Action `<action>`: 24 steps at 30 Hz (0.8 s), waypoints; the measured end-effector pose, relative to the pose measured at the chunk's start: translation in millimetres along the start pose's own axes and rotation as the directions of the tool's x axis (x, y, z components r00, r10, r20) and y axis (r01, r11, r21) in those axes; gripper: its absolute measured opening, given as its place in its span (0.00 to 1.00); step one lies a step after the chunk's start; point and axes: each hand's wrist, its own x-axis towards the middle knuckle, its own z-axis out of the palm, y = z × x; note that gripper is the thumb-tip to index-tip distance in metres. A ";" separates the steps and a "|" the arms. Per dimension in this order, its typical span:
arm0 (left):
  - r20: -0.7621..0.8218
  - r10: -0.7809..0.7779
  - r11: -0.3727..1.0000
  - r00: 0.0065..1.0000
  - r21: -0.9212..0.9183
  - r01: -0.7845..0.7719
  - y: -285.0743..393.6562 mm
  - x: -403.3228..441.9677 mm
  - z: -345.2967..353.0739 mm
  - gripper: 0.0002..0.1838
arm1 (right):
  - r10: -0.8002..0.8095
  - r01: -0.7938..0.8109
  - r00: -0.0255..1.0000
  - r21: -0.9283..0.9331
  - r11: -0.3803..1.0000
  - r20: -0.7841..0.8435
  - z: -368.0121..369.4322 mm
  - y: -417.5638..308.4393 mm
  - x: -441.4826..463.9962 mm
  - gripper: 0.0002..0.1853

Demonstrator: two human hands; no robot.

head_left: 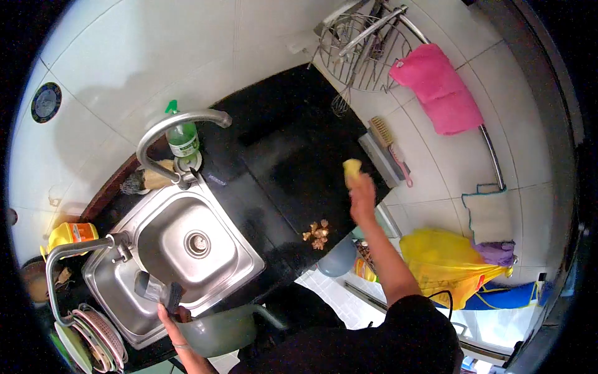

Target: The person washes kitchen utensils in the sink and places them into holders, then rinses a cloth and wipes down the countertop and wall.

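My right hand (362,198) reaches over the right part of the black countertop (274,156), fingers closed on a yellow sponge or folded cloth (352,169). Pieces of what looks like ginger root (316,235) lie in a small heap near the counter's front edge. Over the front rim of the steel sink (249,265), my left hand (169,321) grips a small clear and black object (163,290); its exact kind is unclear. A grey-green rounded vessel (221,331) sits beside that hand, close to my body.
A curved faucet (152,140) arches by a green spray bottle (184,140). Stacked plates (93,340) and a yellow container (73,235) stand left. A wire rack (364,53), pink cloth (439,90), brush (387,140) and yellow bag (445,265) hang along the right wall.
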 end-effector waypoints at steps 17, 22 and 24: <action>0.252 -0.047 0.997 0.967 0.065 0.032 25.3 7.9 -35.8 0.30 | 0.463 -0.749 0.659 0.461 0.476 0.594 -76.4 -84.0 -161.6 0.12; 0.387 0.021 0.999 0.922 -0.037 -0.008 43.6 1.8 -26.2 0.28 | 0.322 -0.717 0.696 0.611 0.334 0.641 -104.4 -198.9 -130.0 0.10; 0.374 0.040 0.999 0.927 0.003 -0.044 45.3 -5.0 -19.6 0.27 | 0.138 -0.653 0.741 0.659 0.373 0.657 -113.3 -260.0 -88.6 0.06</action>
